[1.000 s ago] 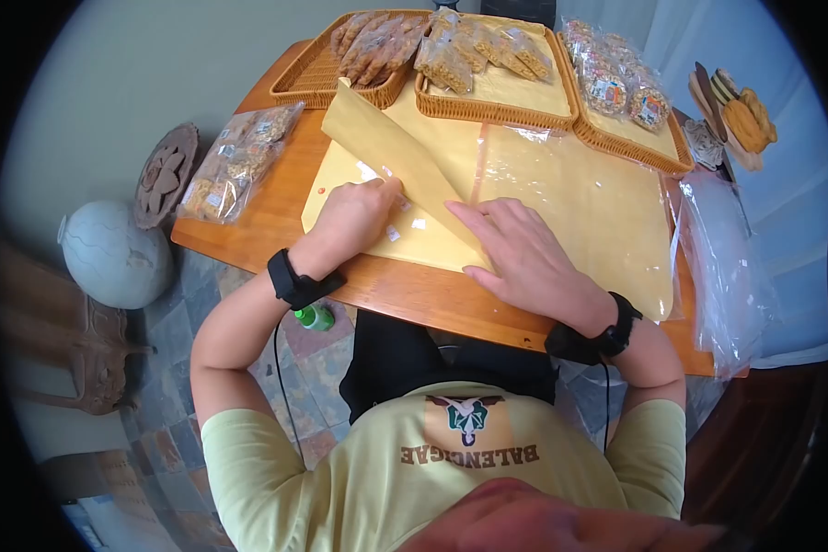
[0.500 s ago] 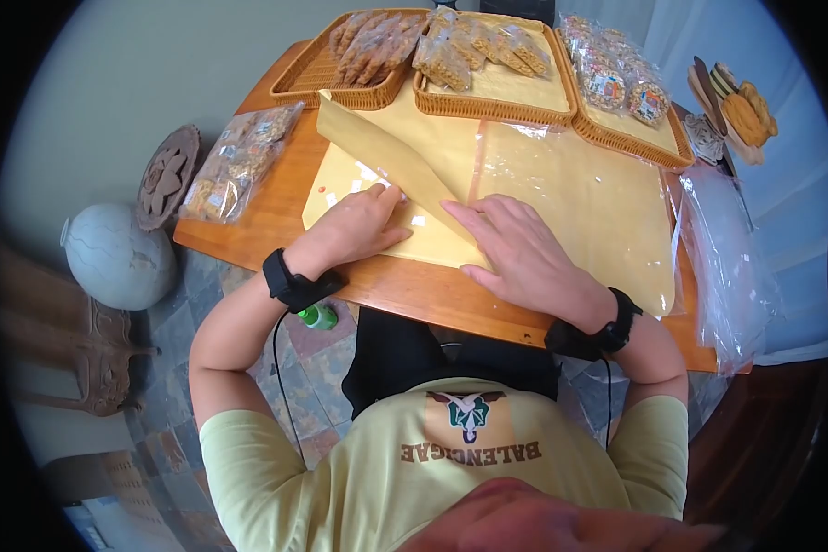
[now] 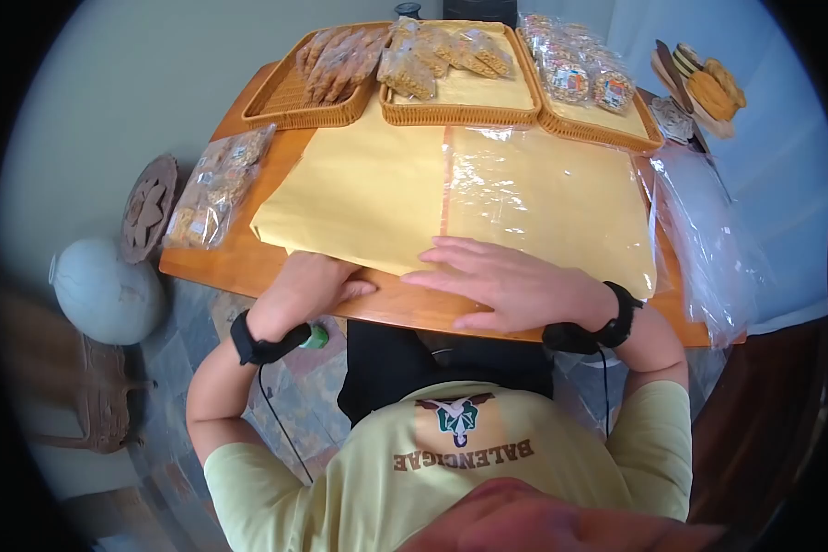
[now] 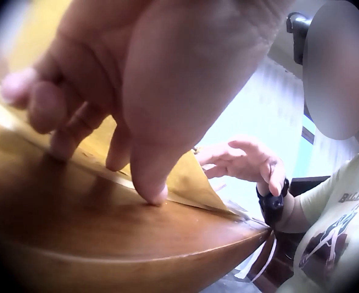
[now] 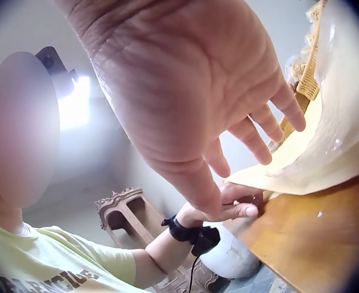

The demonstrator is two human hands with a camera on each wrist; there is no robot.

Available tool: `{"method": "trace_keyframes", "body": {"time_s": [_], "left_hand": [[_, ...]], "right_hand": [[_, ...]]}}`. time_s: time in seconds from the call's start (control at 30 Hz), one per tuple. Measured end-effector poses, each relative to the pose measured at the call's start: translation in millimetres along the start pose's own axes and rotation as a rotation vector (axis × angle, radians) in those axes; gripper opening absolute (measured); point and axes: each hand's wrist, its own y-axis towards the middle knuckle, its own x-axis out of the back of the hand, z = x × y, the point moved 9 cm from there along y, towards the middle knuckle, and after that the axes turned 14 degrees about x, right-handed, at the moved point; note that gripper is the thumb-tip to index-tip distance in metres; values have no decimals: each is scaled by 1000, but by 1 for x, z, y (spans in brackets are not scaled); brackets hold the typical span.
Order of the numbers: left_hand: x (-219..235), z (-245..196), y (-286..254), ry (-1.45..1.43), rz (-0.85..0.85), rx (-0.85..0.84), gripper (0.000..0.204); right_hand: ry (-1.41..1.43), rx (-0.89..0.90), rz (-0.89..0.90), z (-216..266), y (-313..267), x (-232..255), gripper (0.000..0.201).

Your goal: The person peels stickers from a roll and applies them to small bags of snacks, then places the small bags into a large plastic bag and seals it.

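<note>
1. Yellow sheet (image 3: 359, 184): far margin hidden by baskets; whether one piece or several cannot be told. Matt, lightly creased, its near-left corner slightly turned up. Lies across the middle of the surface (image 3: 207, 262), reaching the near edge.
2. Clear film (image 3: 547, 189): over the right part, glare blurring its detail; reddish strip (image 3: 446, 184) down its left side.
3. Left grip (image 3: 308, 290): fingertips partly covered by the sheet in the head view. Relaxed, fingers loosely bent, nothing seen held; at the near edge, thumb tip touching wood.
4. Right grip (image 3: 515, 285): released, fingers spread, palm empty, above the near edge; any fingertip contact unclear.
5. Wicker baskets (image 3: 460, 116), three: along the far edge, holding wrapped snacks, labels too small to read.
6. Snack packets (image 3: 219, 189): by the left edge, contents blurred by shine.
7. Clear bags (image 3: 708, 244): near-right corner, number indistinct.
</note>
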Motion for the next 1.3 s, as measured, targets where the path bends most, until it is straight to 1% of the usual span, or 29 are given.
{"method": "trace_keyframes", "body": {"time_s": [0.03,0.07,0.1,0.13,0.17,0.2,0.23,0.27,0.37,0.4,0.47,0.5,0.57,0.63,0.67,0.77,0.83,0.87,0.9,0.93,0.97,1.0,1.03,1.07,1.1,1.2,1.23,1.27,1.3], "left_hand": [[-8,4,-7,11,110,35,39],[1,-3,-13,10,107,29,39],[8,-14,-24,-71,201,-8,37],[13,-24,-34,-152,294,-44,35],[22,-28,-39,-155,293,-45,35],[33,-37,-45,-220,284,-120,34],[41,-45,-50,-283,273,-196,33],[45,-47,-49,-283,267,-199,33],[43,-42,-16,-433,266,26,26],[33,-40,-1,-432,256,20,26],[27,-29,31,-424,67,1,30],[23,-28,41,-422,63,-7,30],[24,-32,61,-130,-84,-62,46],[15,-36,79,-21,-134,-138,53],[13,-41,86,86,-190,-205,60],[3,-54,108,233,-226,-310,65],[4,-65,118,284,-236,-365,63],[6,-73,122,333,-259,-411,61],[7,-76,128,334,-250,-422,61],[11,-84,129,345,-283,-492,53],[13,-89,128,353,-316,-560,44],[15,-90,131,349,-308,-565,44],[18,-88,136,278,-273,-551,39],[23,-86,139,206,-240,-535,35],[29,-85,141,200,-242,-539,35],[63,-87,142,-50,-269,-481,18],[82,-83,141,-258,-309,-393,11],[96,-76,139,-464,-346,-305,4],[98,-66,140,-541,-318,-193,5]], "right_hand": [[-6,-7,0,-1,-2,5,55],[53,-91,16,-9,-8,9,53],[115,-174,32,-17,-13,11,51],[114,-176,34,-20,-15,12,51],[100,-237,41,-28,-19,12,47],[85,-297,47,-36,-23,10,43],[81,-298,50,-41,-23,6,43],[55,-299,72,-47,-22,-2,41],[48,-322,119,-54,-12,-12,38],[84,-348,146,-55,-11,-15,36],[29,-342,138,-45,-14,-10,40],[-15,-337,128,-38,-16,-6,44],[-69,-305,108,-22,-23,2,47],[-193,-253,60,-11,-39,6,55],[-188,-264,54,-10,-50,6,55],[-318,-315,-10,-2,-74,23,58],[-305,-453,35,-7,-93,26,51],[-299,-463,26,-10,-102,27,51],[-337,-431,-10,-10,-109,30,42],[-376,-398,-45,-9,-114,34,33],[-369,-407,-48,-11,-119,38,33],[-381,-393,-123,-9,-122,52,30],[-395,-378,-195,-6,-125,68,26],[-393,-383,-192,-5,-126,80,26],[-434,-382,-254,0,-127,101,24],[-576,-386,-386,14,-134,150,18],[-666,-385,-470,22,-139,168,15],[-680,-385,-465,26,-140,179,15],[-687,-429,-530,29,-147,194,13]]}}
